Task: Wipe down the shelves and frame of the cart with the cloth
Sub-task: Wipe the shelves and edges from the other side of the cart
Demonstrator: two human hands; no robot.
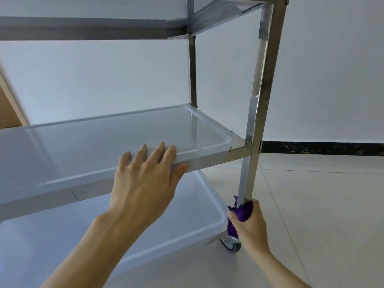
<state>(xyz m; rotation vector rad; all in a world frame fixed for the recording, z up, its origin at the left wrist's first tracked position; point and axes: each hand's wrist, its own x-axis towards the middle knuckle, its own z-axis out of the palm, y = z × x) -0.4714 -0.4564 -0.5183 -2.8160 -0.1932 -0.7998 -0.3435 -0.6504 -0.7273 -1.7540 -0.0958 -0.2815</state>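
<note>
The steel cart (207, 154) stands on pale floor tiles (311, 204) before a white wall (332, 69), with open floor to its right. The left hand (145, 175) rests on the middle shelf's (104, 142) front rim, fingers straight, thumb under the edge. Below, the right hand (249, 223) grips a purple cloth (239, 213) wrapped round the near-right corner post (259, 100), just above a grey wheel (230, 245).

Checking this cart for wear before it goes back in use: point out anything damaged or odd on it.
At the near right corner of the middle shelf, by the front post, small dark marks look like chips or cracks in the rim; too small to say which. Otherwise nothing stands out: the right hand wraps the purple cloth round the post.
</note>
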